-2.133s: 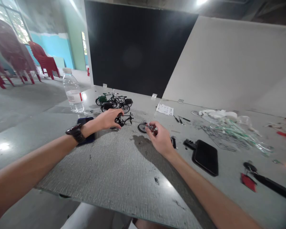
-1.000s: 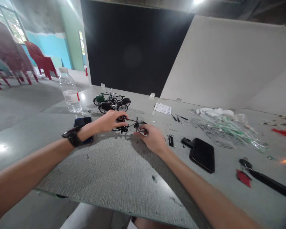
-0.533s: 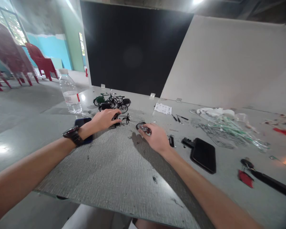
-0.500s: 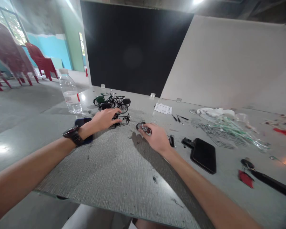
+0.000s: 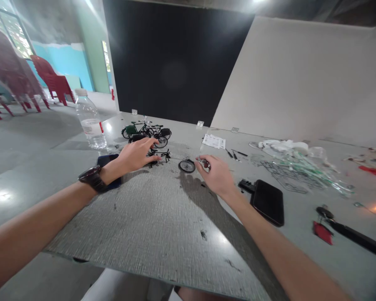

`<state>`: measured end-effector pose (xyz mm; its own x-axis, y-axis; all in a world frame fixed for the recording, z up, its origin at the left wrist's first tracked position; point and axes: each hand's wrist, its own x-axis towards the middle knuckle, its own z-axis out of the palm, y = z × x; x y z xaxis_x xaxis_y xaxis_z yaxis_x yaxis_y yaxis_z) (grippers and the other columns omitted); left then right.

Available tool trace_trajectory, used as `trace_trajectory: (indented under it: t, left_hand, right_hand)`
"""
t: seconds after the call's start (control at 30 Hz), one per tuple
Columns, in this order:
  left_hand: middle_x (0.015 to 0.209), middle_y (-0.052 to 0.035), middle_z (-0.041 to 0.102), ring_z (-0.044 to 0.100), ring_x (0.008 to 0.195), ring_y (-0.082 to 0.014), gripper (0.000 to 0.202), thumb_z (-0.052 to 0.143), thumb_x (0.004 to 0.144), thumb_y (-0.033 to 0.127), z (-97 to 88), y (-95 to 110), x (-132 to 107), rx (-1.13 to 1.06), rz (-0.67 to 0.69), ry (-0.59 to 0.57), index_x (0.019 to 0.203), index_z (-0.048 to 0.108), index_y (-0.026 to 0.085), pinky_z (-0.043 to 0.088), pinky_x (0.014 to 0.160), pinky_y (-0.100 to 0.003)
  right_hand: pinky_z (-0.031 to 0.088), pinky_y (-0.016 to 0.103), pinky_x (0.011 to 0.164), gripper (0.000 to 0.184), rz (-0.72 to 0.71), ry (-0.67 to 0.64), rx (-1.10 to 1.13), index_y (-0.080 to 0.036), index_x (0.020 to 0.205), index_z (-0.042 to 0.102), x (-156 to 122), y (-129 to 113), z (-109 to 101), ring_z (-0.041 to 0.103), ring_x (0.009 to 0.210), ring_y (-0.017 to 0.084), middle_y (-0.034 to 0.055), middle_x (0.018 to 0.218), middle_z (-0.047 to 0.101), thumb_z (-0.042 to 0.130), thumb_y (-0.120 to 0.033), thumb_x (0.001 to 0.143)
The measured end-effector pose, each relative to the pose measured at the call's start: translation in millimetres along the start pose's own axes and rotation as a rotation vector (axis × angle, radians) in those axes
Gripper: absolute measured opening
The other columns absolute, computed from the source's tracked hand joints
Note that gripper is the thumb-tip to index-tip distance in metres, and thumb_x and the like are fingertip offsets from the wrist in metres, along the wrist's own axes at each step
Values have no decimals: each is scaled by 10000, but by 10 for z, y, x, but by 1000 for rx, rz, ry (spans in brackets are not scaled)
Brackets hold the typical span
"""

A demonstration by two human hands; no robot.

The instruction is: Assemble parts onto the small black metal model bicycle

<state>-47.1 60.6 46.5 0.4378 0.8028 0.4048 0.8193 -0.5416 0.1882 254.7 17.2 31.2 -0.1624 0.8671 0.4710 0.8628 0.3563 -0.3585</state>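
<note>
Beside the right hand [image 5: 216,176], a miniature bicycle wheel [image 5: 187,166] rests.

Head-worn view; faces forward, down (one camera)

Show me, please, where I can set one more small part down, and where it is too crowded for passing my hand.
Free: the textured grey board in front of the small wheel and between your forearms. Crowded: the model bicycles at your left hand, and the plastic sprues beyond the black phone.
</note>
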Motion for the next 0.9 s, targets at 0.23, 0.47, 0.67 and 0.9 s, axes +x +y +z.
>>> trace_trajectory:
  t: [0.23,0.47,0.67,0.9]
  left_hand:
    - [1289,-139,617,627,1060,-298,564,551,937,626,-57,133,-37,13,58,77,1307,537,201,498,850,-397]
    - [1225,-118,630,586,1153,-277,304,508,1015,449,-27,322,-159,42,374,291,1123,645,200,456,1004,-459]
    - [1105,-95,664,632,1022,-225,319,485,1030,432,129,645,-278,-204,376,148,1096,664,175,516,885,-380]
    - [1105,-83,735,690,960,-213,416,631,946,456,260,758,-294,-611,88,24,1286,644,216,552,811,-337]
  right_hand:
    - [475,361,683,424,8,40,-11,-170,1115,688,16,12,-59,652,853,260,142,1073,708,478,-515,987]
    - [478,370,688,424,69,-41,5,-133,1194,661,63,279,-200,655,877,272,181,1126,696,402,-416,1013]
    - [487,364,736,384,-34,-194,198,-224,1183,737,27,182,-219,658,859,239,115,1078,726,508,-459,983]
    - [384,300,549,496,36,-285,401,-219,1245,585,-118,-199,-123,547,573,158,67,868,761,681,-538,878]
